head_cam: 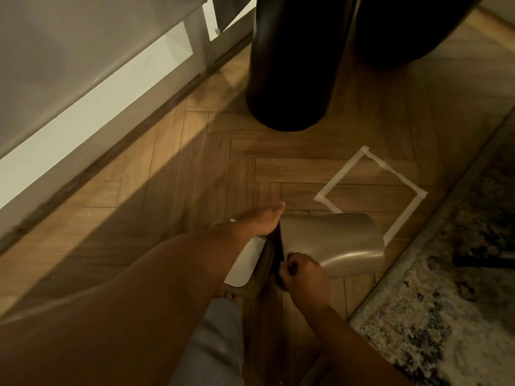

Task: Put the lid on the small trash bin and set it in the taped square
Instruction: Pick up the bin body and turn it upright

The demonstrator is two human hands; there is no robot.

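Note:
The small trash bin (pixel 334 243), smooth grey metal, lies tilted on its side just above the floor, its dark opening facing left. The lid (pixel 257 270), a beige rim with a white flap (pixel 245 260), is pressed against that opening. My left hand (pixel 264 221) reaches over the top edge where lid and bin meet, fingers stretched forward. At the lower edge of the opening my right hand (pixel 302 275) grips the bin's rim. The taped square (pixel 345 167), white tape on the wood floor, lies just beyond the bin, which covers its near corner.
Two big black cylinders (pixel 289 65) stand at the back, close behind the square. A patterned rug (pixel 446 288) borders the floor on the right. A white cabinet (pixel 69 107) with a dark plinth runs along the left. My knee in grey cloth (pixel 214 344) is below.

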